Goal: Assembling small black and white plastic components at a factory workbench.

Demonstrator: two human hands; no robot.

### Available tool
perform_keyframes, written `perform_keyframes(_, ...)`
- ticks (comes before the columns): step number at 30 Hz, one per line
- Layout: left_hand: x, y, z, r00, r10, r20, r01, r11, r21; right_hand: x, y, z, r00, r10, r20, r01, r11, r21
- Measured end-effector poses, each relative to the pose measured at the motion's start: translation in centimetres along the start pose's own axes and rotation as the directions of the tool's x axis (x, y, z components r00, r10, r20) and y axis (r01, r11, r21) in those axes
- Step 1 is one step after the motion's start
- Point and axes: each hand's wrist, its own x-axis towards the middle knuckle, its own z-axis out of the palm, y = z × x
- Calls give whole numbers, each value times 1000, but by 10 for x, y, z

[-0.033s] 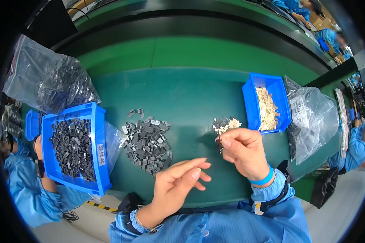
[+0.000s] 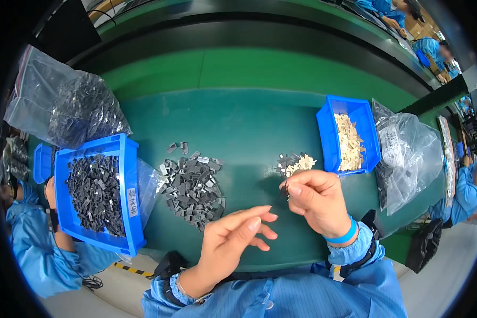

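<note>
My left hand [image 2: 233, 241] hovers over the green tabletop, fingers apart, with nothing in it. Between the thumb and forefinger of my right hand [image 2: 318, 199] is a small black plastic part [image 2: 284, 189], mostly covered by the fingertips. Just beyond that hand lies a little heap of dark parts [image 2: 286, 160] beside a small heap of cream-coloured pieces [image 2: 301, 163]. A larger pile of black and grey plastic parts [image 2: 192, 188] spreads out to the left, beyond my left hand and apart from it.
A blue bin of dark parts [image 2: 123, 159] stands at left, below a clear bag [image 2: 85, 108] of dark pieces. At right, a blue bin [image 2: 328, 127] holds cream pieces next to another plastic bag [image 2: 416, 159]. A co-worker's blue sleeve [image 2: 37, 228] shows at far left.
My right hand has come slightly nearer to me, away from the small heap, with the black part still pinched. My left hand has barely shifted.
</note>
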Motion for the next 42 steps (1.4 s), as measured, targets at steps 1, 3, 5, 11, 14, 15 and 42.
perform_keyframes(1, 2, 0, -1, 1000, -3, 1, 3, 1000, 1, -3, 1, 1, 996, 72, 58, -80, 986, 148)
perform_keyframes(3, 6, -1, -5, 977, -157, 147, 192, 943, -271, -5, 3, 0, 990, 68, 122, -77, 995, 70)
perform_keyframes(5, 6, 2, -4, 961, -194, 196, 246, 923, -295, -6, -2, 8, 943, -177, 283, 230, 959, -168)
perform_keyframes(11, 1, 4, -9, 912, -144, 384, 338, 794, -505, -6, -10, 8, 854, -302, 425, 436, 859, -267)
perform_keyframes(14, 0, 10, -2, 944, -190, 271, 299, 840, -453, -8, -12, 6, 837, -382, 393, 521, 777, -354)
perform_keyframes(15, -1, 10, -1, 964, -193, 184, 251, 892, -376, -9, -15, 5, 805, -459, 377, 590, 692, -416)
perform_keyframes(42, -7, -5, 3, 982, 174, -72, -167, 981, 94, -19, -15, -4, 953, 177, 246, -174, 984, -36)
